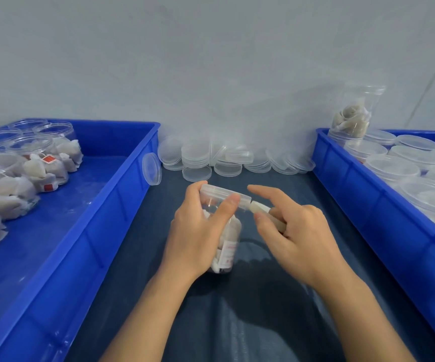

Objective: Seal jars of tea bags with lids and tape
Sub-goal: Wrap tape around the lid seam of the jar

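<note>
At the centre, a jar [224,239] stands on the table [263,322], gripped by the left hand [198,231], with the right hand [297,231] just beside it at three o'clock. Loose lids [226,158] are heaped at twelve o'clock against the wall [211,61]. At nine o'clock a crate [101,205] holds open jars [36,145] and tea bags [7,192]. At three o'clock another crate [367,194] holds lidded jars [404,163].

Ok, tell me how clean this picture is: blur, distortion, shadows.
Head view: wide-angle bending tilts the blue crates outward; the right hand is slightly motion-blurred, the left hand on the jar sharper; soft even light, faint shadows on the dark mat; clear lids look hazy.
</note>
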`<action>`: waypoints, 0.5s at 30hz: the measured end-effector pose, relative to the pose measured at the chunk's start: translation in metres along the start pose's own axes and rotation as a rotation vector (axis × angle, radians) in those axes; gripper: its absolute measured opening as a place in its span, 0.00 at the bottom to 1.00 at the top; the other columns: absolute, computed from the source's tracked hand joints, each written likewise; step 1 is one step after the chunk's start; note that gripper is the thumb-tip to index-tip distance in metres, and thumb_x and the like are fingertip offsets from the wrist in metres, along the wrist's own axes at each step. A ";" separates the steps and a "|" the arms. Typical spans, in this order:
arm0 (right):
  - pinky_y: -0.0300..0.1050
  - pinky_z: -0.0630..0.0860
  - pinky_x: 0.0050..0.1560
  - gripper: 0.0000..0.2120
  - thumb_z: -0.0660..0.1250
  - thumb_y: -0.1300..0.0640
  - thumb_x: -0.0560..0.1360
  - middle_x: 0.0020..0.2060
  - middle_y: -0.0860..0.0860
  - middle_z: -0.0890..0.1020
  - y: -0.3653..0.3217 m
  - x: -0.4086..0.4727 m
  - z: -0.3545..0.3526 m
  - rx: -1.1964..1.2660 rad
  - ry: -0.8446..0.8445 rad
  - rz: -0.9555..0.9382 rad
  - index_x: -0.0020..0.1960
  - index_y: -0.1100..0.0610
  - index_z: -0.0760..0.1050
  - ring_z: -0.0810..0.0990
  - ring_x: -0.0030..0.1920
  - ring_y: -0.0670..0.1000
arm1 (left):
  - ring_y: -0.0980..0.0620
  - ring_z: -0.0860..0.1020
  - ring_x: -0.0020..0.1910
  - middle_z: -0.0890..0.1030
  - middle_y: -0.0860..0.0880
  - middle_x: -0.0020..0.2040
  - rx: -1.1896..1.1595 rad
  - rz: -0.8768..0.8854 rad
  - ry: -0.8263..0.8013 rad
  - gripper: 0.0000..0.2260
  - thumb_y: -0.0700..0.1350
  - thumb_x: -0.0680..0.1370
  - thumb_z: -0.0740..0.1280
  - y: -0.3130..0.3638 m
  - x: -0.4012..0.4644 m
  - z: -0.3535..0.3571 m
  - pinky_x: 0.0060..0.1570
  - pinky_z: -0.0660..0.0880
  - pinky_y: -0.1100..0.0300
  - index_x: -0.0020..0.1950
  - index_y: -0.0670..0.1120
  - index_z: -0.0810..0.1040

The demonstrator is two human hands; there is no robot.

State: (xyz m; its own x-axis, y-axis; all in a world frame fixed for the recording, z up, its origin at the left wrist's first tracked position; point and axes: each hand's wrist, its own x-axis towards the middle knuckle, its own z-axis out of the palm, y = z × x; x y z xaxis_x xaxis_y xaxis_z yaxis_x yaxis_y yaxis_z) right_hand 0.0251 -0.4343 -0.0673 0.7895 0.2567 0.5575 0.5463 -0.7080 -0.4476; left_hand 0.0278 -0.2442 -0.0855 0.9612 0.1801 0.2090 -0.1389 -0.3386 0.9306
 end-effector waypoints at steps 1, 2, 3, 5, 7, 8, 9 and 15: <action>0.44 0.65 0.34 0.19 0.60 0.48 0.80 0.25 0.45 0.71 0.001 0.000 -0.001 0.009 0.004 0.000 0.70 0.45 0.76 0.70 0.28 0.54 | 0.70 0.78 0.56 0.81 0.64 0.56 -0.030 -0.006 0.002 0.30 0.75 0.69 0.66 -0.001 0.001 -0.001 0.55 0.74 0.62 0.66 0.62 0.72; 0.44 0.65 0.34 0.18 0.61 0.47 0.80 0.25 0.45 0.71 0.003 0.000 -0.003 0.009 0.012 -0.004 0.69 0.45 0.77 0.71 0.28 0.53 | 0.69 0.79 0.56 0.82 0.64 0.56 -0.057 -0.008 0.003 0.29 0.75 0.70 0.66 -0.001 0.002 -0.001 0.56 0.74 0.61 0.65 0.62 0.73; 0.44 0.66 0.33 0.17 0.61 0.46 0.81 0.25 0.46 0.72 0.003 0.000 -0.004 0.005 0.019 -0.014 0.68 0.46 0.77 0.71 0.28 0.53 | 0.68 0.79 0.56 0.83 0.64 0.56 -0.076 -0.009 0.002 0.29 0.75 0.69 0.67 -0.002 0.002 -0.002 0.57 0.75 0.60 0.65 0.62 0.74; 0.46 0.67 0.31 0.17 0.59 0.45 0.81 0.24 0.48 0.71 0.003 -0.001 -0.005 0.011 0.017 -0.039 0.65 0.46 0.77 0.70 0.27 0.53 | 0.63 0.82 0.55 0.84 0.61 0.55 -0.106 -0.016 -0.004 0.31 0.75 0.69 0.67 -0.003 0.003 -0.003 0.58 0.78 0.55 0.65 0.59 0.76; 0.46 0.67 0.31 0.17 0.56 0.45 0.81 0.24 0.48 0.70 0.004 -0.001 -0.004 0.016 0.011 -0.051 0.64 0.47 0.77 0.70 0.27 0.53 | 0.58 0.84 0.53 0.85 0.58 0.54 -0.147 -0.025 -0.009 0.31 0.74 0.69 0.68 -0.004 0.004 -0.005 0.58 0.80 0.51 0.63 0.56 0.77; 0.46 0.67 0.30 0.17 0.55 0.45 0.82 0.24 0.49 0.70 0.005 -0.001 -0.003 0.003 0.013 -0.049 0.64 0.47 0.77 0.70 0.27 0.53 | 0.57 0.84 0.53 0.85 0.57 0.53 -0.164 -0.028 -0.013 0.31 0.74 0.69 0.68 -0.004 0.005 -0.005 0.57 0.80 0.51 0.63 0.55 0.78; 0.47 0.67 0.30 0.17 0.55 0.45 0.82 0.24 0.49 0.70 0.006 0.000 -0.002 -0.014 0.017 -0.043 0.63 0.47 0.77 0.70 0.27 0.53 | 0.56 0.85 0.52 0.85 0.57 0.53 -0.178 -0.029 -0.015 0.30 0.73 0.68 0.68 -0.004 0.005 -0.006 0.54 0.80 0.52 0.62 0.55 0.78; 0.49 0.71 0.33 0.18 0.54 0.44 0.80 0.24 0.45 0.71 0.011 0.002 -0.001 -0.057 0.009 0.043 0.62 0.48 0.78 0.70 0.28 0.52 | 0.56 0.85 0.47 0.86 0.55 0.51 -0.297 -0.043 -0.058 0.28 0.71 0.68 0.71 -0.005 0.006 -0.006 0.44 0.78 0.64 0.59 0.53 0.80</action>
State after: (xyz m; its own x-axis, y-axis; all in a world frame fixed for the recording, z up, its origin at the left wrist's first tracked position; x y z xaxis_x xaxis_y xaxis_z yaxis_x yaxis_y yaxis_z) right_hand 0.0323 -0.4425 -0.0707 0.8094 0.2195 0.5446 0.4946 -0.7548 -0.4309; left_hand 0.0325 -0.2363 -0.0869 0.9785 0.1320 0.1583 -0.1535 -0.0455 0.9871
